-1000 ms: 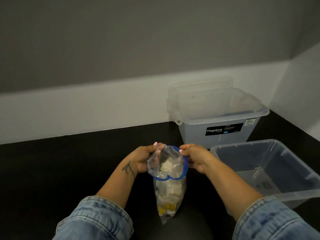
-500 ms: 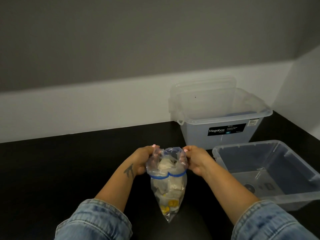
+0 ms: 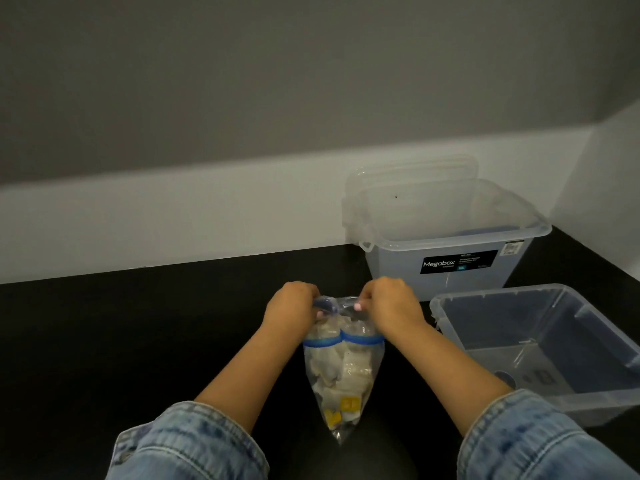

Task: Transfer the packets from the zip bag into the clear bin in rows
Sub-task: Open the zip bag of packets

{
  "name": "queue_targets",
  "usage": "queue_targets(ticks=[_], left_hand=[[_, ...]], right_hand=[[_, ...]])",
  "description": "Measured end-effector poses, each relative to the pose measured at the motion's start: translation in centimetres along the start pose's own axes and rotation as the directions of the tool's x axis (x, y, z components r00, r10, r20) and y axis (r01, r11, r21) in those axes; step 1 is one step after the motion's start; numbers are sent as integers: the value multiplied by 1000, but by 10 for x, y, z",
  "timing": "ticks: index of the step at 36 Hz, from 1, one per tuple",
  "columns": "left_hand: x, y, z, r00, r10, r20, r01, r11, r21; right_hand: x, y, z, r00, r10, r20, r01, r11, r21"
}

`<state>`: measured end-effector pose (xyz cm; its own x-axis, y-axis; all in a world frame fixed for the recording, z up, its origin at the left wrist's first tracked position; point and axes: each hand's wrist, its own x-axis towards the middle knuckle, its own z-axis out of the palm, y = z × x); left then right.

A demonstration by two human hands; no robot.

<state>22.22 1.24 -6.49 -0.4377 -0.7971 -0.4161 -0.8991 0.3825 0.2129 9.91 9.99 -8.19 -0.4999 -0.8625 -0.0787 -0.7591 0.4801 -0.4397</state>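
A clear zip bag with a blue zip strip stands on the black counter in front of me, filled with several white packets and some yellow ones near its bottom tip. My left hand grips the left side of the bag's mouth. My right hand grips the right side. The rim is folded down, so the blue strip runs across the bag below my fingers. A low clear bin sits to the right of the bag, with no packets in it.
A taller clear Megabox bin stands at the back right, with a clear lid leaning on the wall behind it. The black counter stretches to the left. White walls meet in a corner at the right.
Both hands have rolled the bag's open mouth outward and down, so the blue zip strip has dropped from the top to below my fingers. The bag stays in place.
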Motion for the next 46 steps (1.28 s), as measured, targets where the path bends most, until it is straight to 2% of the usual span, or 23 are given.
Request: queue_targets(ticks=[5, 9, 12, 14, 16, 19, 21, 23, 26, 27, 30, 32, 39, 42, 44, 46], left_hand=[[-1, -13, -1, 999, 32, 10, -31, 995, -95], [-1, -18, 4, 993, 119, -19, -119, 943, -312], [0, -21, 11, 996, 90, -21, -88, 855, -510], [-1, -23, 14, 998, 46, 42, -6, 747, -665], [1, -26, 16, 989, 27, 143, 99, 596, -797], [2, -28, 18, 964, 58, 261, 242, 225, -944], [-2, -27, 19, 948, 91, 305, 304, 23, -952], [-2, -28, 21, 945, 116, 306, 319, -113, -941], [1, -29, 26, 952, 127, 279, 303, -251, -919], [1, -28, 28, 953, 135, 270, 299, -284, -911], [-1, -27, 37, 955, 147, 257, 292, -322, -901], [1, -30, 42, 956, 134, 260, 291, -356, -888], [9, -40, 47, 981, 76, 179, 193, -496, -846], [5, -43, 49, 976, 88, 198, 216, -484, -848], [2, -50, 50, 971, 93, 220, 238, -455, -858], [-4, -53, 52, 956, 114, 270, 293, -374, -880]], right_hand=[[5, 9, -6, 995, 55, 88, -76, 964, 254], [6, 13, -1, 989, 69, 130, -119, 896, 427], [6, 14, 0, 981, 86, 175, -166, 838, 520], [5, 14, 0, 974, 99, 206, -202, 792, 575], [6, 13, 0, 963, 119, 242, -250, 734, 632], [8, 14, -2, 916, 175, 362, -391, 589, 707], [10, 15, -2, 862, 167, 479, -501, 430, 751], [10, 17, 1, 813, 140, 565, -580, 283, 764], [8, 20, 8, 789, 128, 601, -614, 195, 765], [7, 20, 10, 789, 137, 599, -614, 220, 758], [6, 16, 12, 842, 232, 487, -531, 514, 674], [6, 13, 11, 872, 256, 418, -479, 626, 616], [10, 13, 5, 878, 342, 336, -478, 677, 559], [16, 13, 4, 888, 347, 302, -458, 619, 638], [20, 8, 6, 907, 335, 256, -418, 644, 641], [20, 7, 4, 928, 314, 200, -368, 686, 628]])
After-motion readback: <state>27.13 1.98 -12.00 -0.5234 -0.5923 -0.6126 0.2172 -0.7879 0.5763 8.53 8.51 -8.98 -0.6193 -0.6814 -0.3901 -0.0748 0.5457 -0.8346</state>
